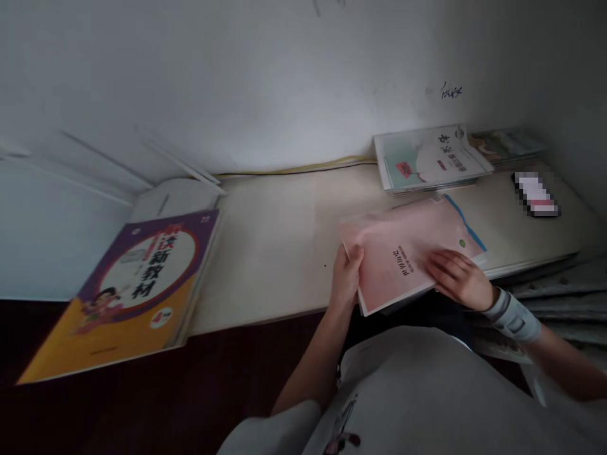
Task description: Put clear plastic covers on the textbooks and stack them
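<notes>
A pink book point(391, 268) with dark printed characters is tilted over the table's front edge. My left hand point(348, 272) grips its left edge, with the thumb on the cover. My right hand point(459, 278), with a grey band round the wrist, lies across the cover's lower right part. Its fingers are stretched out and slightly blurred by motion. Along the book's far right edge runs a blue strip point(467, 224), with a small green round mark near it.
Purple and orange books point(175, 253) lie stacked at the table's left end. Against the wall at the back right sits a pile of booklets point(427, 158). A phone point(535, 194) rests right of it. Yellow and black cables point(303, 169) run along the wall behind the table point(265, 253).
</notes>
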Tool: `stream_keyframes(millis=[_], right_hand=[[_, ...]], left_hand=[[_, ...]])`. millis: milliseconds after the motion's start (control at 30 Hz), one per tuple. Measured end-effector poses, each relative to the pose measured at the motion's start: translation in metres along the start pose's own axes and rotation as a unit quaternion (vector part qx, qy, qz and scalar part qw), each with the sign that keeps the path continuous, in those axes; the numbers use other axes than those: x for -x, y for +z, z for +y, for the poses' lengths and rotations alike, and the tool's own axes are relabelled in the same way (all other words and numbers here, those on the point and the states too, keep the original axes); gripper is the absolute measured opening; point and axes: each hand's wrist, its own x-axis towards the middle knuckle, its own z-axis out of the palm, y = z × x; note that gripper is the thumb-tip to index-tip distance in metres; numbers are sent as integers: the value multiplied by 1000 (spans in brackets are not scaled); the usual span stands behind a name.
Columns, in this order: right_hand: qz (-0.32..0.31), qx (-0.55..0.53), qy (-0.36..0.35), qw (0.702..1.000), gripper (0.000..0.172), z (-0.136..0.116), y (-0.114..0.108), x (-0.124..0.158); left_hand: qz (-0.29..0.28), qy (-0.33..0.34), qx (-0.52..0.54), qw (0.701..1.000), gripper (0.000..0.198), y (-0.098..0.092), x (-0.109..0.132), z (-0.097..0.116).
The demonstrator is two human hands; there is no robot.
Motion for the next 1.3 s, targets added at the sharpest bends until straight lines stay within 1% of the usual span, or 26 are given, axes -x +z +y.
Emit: stream_keyframes(millis=[67,133,233,267,333,367,400,433,467,533,567,600,633,700,767,800,867,933,967,1033,1067,1100,1167,1200,1233,1300], right_hand=[[-12,26,14,1000,39,3,-4,-3],[-16,55,34,998,38,5,-9,-6],[11,63,39,997,37,6,-14,-4],[26,54,35,998,36,7,-15,-2],[55,33,16,998,34,9,-14,4],[65,25,0,998,33,12,-14,7],[70,22,-17,997,32,15,-13,11],[69,24,-39,997,32,18,-12,14],[58,32,-61,996,32,23,-12,16],[22,62,-79,995,33,31,-12,21],[2,82,-66,994,34,34,-13,22],[-15,102,-36,994,34,36,-13,24],[-23,123,11,992,35,36,-14,25],[-14,157,126,979,39,30,-13,28],[1,171,218,961,45,20,-10,30],[6,170,246,954,47,15,-7,31],[12,158,280,947,50,8,-2,32],[50,135,320,936,50,10,1,31],[88,102,346,929,51,14,0,30],[167,5,389,906,54,27,-4,26],[193,-56,396,896,55,34,-8,23],[199,-132,392,888,54,41,-13,19],[163,-302,362,867,61,52,-23,8],[139,-384,346,844,66,56,-28,0],[119,-465,331,812,67,59,-34,-9],[89,-570,316,753,59,66,-48,-32]], left_hand=[[-1,2,9,1000,43,-3,1,3],[-12,-18,25,999,44,-9,2,4],[-25,-34,5,999,46,-23,2,4],[-7,-12,-23,1000,47,-29,1,4],[64,85,-115,988,53,-43,-6,8],[100,143,-171,970,56,-49,-11,12],[114,190,-226,949,57,-53,-17,17],[97,217,-276,931,56,-55,-24,22],[51,224,-319,919,53,-54,-31,27],[-84,195,-388,897,45,-43,-46,34],[-148,175,-411,882,43,-33,-55,35],[-197,155,-428,868,41,-20,-63,34],[-229,137,-436,860,41,-7,-71,33],[-263,91,-419,865,40,21,-87,29],[-296,17,-370,880,40,46,-98,26],[-322,-32,-341,883,39,56,-101,25],[-383,-136,-278,870,37,71,-100,24],[-413,-198,-223,861,38,78,-93,24],[-409,-200,-197,868,39,79,-87,25],[-378,-158,-136,902,40,75,-74,30],[-359,-127,-102,919,40,71,-67,33],[-336,-96,-66,934,40,66,-59,36],[-278,-34,1,960,42,55,-43,43],[-238,-1,30,971,42,50,-35,44],[-193,29,55,979,42,45,-26,44],[-97,67,101,988,41,37,-8,40]])
